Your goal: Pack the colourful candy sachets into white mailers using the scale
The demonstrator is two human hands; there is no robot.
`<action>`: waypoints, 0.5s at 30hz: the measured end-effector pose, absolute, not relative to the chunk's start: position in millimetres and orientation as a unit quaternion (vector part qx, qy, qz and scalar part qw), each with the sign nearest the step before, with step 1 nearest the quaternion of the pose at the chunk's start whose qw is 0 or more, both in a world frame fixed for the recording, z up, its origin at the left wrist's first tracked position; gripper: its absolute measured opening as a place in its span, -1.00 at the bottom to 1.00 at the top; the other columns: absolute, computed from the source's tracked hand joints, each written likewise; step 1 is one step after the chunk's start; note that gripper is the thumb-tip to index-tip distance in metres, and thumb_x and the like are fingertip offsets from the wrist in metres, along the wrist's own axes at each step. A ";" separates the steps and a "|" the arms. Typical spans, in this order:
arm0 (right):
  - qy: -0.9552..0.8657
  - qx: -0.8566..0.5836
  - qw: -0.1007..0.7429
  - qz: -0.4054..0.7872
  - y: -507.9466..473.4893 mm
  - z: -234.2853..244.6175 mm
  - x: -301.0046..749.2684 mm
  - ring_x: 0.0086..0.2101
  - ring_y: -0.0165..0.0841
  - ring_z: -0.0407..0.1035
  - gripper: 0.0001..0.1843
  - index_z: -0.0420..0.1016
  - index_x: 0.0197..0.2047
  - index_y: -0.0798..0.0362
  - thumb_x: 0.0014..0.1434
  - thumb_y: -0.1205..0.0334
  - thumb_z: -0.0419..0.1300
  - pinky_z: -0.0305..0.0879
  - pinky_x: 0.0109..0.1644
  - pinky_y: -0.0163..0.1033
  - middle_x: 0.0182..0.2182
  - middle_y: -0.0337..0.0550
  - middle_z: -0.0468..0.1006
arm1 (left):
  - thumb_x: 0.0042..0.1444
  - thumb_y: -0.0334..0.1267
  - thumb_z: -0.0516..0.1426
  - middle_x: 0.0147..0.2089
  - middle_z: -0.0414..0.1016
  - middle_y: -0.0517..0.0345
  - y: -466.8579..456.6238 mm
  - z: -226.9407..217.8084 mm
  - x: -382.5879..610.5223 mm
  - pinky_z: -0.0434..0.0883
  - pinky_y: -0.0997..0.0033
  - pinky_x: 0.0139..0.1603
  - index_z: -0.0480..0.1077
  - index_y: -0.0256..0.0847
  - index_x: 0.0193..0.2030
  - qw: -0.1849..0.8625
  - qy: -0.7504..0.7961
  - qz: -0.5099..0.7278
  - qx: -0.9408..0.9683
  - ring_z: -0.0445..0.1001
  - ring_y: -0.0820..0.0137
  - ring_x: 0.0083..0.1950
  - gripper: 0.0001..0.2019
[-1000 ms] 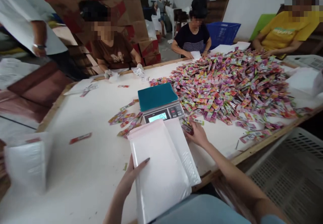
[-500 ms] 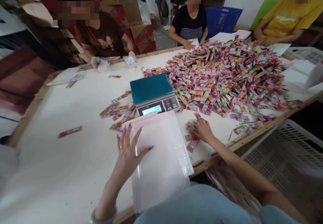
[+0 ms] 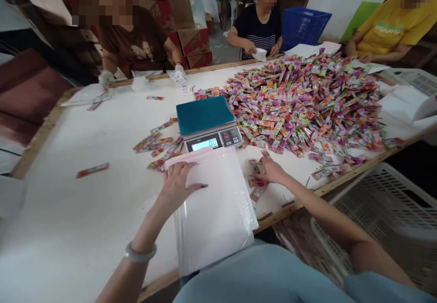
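The left hand [image 3: 177, 180] is laid palm-down over the upper left part of the white envelopes [image 3: 216, 207], with its fingers on the pink-tinged top edge and its thumb spread apart from them across the upper face. A pale bracelet [image 3: 140, 252] is worn on the wrist behind it. The envelopes are stacked on one another, extend from beneath the left hand back toward the blue garment [image 3: 266, 275], and overhang the near table edge. The right hand [image 3: 273, 172] is lowered, fingers bent, to a small group of sachets [image 3: 257, 193] just right of the envelopes; contact with them is made at the fingertips, but whether any sachet is pinched between thumb and fingers cannot be told. The digital scale [image 3: 205, 114] is placed just beyond the left hand, slightly to its right; a display [image 3: 205, 144] reading 0.0 is lit, and the teal platform is bare. Loose sachets [image 3: 159, 144] are scattered beyond the left hand, left of the scale, and a single red sachet [image 3: 92, 170] is seen well to that hand's left. A large sachet heap [image 3: 300, 105] is spread beyond the right hand. A white slatted crate [image 3: 367, 178] is positioned to the right of the right hand, below the table edge.
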State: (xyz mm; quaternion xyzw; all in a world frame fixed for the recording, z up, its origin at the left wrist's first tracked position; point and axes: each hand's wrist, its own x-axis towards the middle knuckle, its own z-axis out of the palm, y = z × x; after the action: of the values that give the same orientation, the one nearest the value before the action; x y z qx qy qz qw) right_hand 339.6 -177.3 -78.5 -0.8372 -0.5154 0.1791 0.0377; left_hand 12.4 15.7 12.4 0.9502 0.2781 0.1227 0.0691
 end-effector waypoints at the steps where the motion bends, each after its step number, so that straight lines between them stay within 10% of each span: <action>1: -0.498 -0.845 0.029 0.191 -170.9 -79.7 342.1 0.01 -0.07 0.46 -0.43 0.39 0.09 0.20 0.26 -0.10 0.31 0.35 0.00 -0.15 0.00 0.24 0.54 | 0.20 0.04 0.34 0.17 0.45 -0.22 15.4 12.3 12.3 0.33 -0.18 0.27 0.37 -0.21 0.28 0.073 0.281 0.125 0.949 0.39 -0.11 0.23 -0.39; 8: -0.523 -0.821 0.026 0.228 -166.5 -73.6 353.5 -0.15 -0.25 0.50 -0.60 0.28 0.23 0.18 0.39 0.24 0.04 0.30 -0.09 -0.25 -0.12 0.04 0.60 | 0.25 0.01 0.31 0.33 0.35 -0.25 11.3 10.0 9.7 0.26 -0.19 0.37 0.34 -0.13 0.33 0.088 0.264 0.153 0.948 0.30 -0.12 0.37 -0.42; 15: -0.558 -0.791 0.020 0.251 -185.5 -80.1 333.6 -0.08 -0.05 0.49 -0.60 0.51 -0.11 0.10 0.04 0.09 0.43 0.36 0.00 -0.12 -0.12 0.10 0.59 | 0.23 0.02 0.33 0.17 0.51 -0.17 17.0 3.3 12.4 0.24 -0.12 0.33 0.38 -0.16 0.29 0.110 0.271 0.149 0.945 0.42 -0.06 0.25 -0.43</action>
State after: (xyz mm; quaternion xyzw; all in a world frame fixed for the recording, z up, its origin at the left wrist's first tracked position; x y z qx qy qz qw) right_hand 333.6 -185.5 -80.1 -0.7908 -0.5581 0.2505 0.0196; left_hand 12.4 17.0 3.3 0.9445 0.2714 0.1486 0.1104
